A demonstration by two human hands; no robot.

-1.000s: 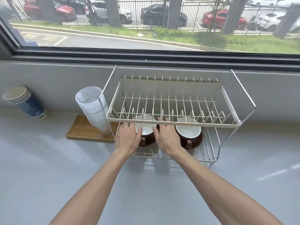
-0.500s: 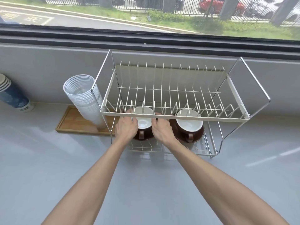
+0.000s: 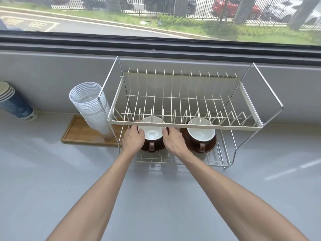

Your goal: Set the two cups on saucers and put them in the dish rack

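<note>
Two-tier wire dish rack stands at the counter's back edge. Lower tier: left cup, brown outside, white inside, sits on its brown saucer at the left end; right cup on its saucer beside it, apart. Left hand and right hand flank the left cup, fingers curled against its sides; fingertips partly hidden. Stacked clear cups stand on a wooden tray left of rack.
</note>
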